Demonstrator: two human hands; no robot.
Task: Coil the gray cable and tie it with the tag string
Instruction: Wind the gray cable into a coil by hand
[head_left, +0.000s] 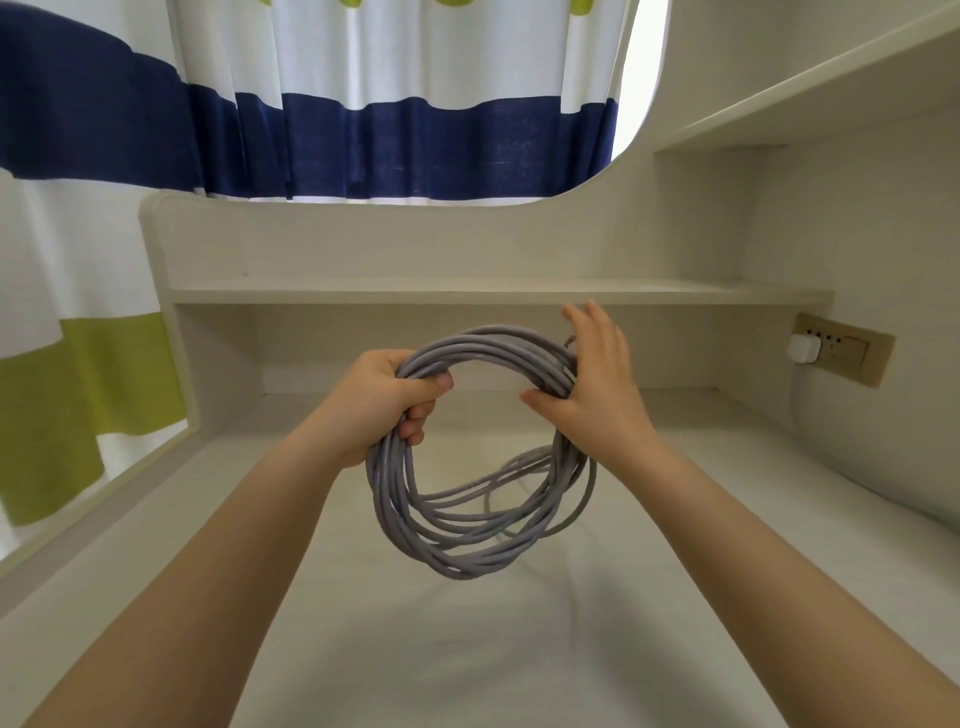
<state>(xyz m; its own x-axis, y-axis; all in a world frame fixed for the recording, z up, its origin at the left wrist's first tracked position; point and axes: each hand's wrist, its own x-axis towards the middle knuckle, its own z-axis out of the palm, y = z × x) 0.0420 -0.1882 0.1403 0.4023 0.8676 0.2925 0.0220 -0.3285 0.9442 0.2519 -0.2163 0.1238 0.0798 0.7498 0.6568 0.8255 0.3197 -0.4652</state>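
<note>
Forearms reach in over white tabletop (519, 649). Gray cable (467, 540) held up as many-looped coil: left hand (387, 402) grip clamped around upper-left bundle, right hand (597, 384) flat against right side, fingers straight. Coiling step apparently nearly complete; loose tail trails behind. Tag string not visible; locate next.

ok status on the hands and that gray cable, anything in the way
Left hand grips the coiled gray cable at its upper left. Right hand, fingers straight, rests on the coil's right side. Tag string not visible. Nothing blocking.
</note>
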